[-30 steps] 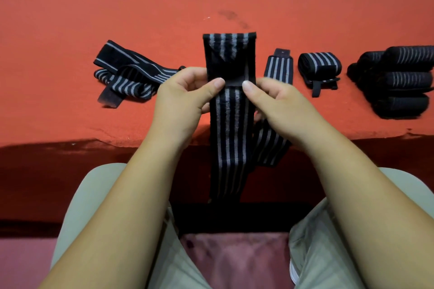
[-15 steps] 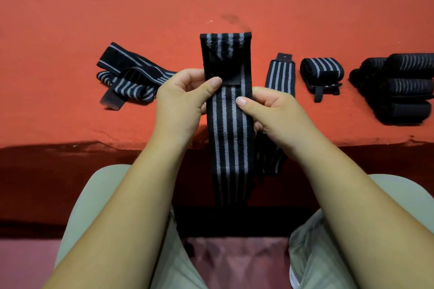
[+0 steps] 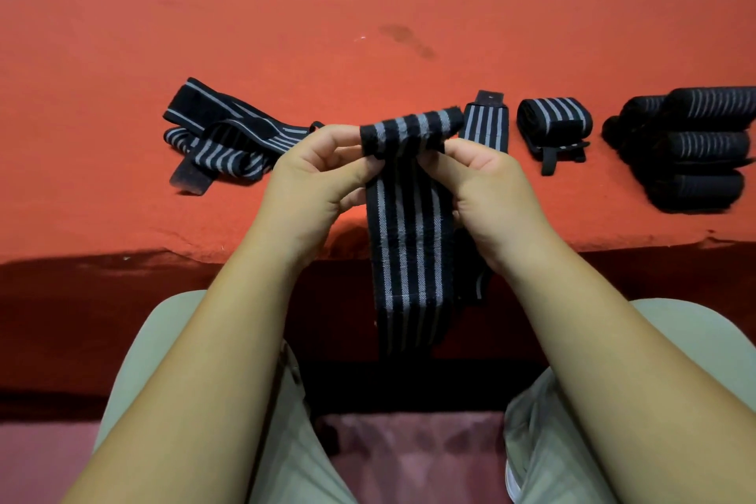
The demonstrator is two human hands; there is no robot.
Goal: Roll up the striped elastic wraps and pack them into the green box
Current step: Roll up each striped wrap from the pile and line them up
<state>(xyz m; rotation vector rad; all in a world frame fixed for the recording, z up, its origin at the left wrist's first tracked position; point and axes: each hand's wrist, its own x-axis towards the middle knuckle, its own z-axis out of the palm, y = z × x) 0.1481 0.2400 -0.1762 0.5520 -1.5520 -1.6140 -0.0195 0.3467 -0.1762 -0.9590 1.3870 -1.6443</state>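
Both hands busy: left hand and right hand each pinch one edge of the wrap at its top end. That end is folded over toward the person, looks like the 1st turn of the roll. The wrap is held up over the near edge of the red table. Its tail hangs straight down betw the knees, lower end lost in shadow.

Risks, imo:
- Elastic is springy, so if either pinch slackens the fold pops open.
- Uneven pull L vs R makes the roll go conical and the edges telescope.
- Long free tail can twist or snag on the table edge.

Look: black w/ grey lengthwise stripes, knit, fuzzy top edge, flat, no twist.

Others on the table:
- tangled wrap at left
- flat wrap just beyond the right hand
- finished roll
- pile of rolls far right

The green box is not in view.
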